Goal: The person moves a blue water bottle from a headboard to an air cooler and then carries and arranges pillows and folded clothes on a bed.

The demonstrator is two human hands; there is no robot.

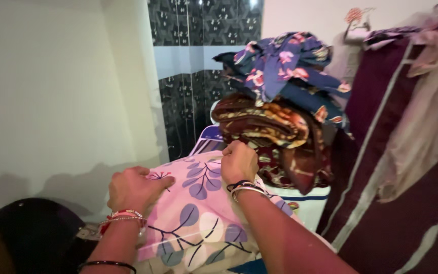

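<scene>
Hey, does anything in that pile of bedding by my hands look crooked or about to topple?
Yes. The blue floral cloth sits bunched and unfolded atop the brown blanket, overhanging its right side. Both hands, left and right, press the leaf-print pillow.

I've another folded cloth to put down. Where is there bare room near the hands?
Little. A white strip shows right of the leaf-print pillow, below the brown blanket. Both the left hand and right hand rest on the pillow. Behind it, the brown blanket and blue floral cloth are piled high.
</scene>
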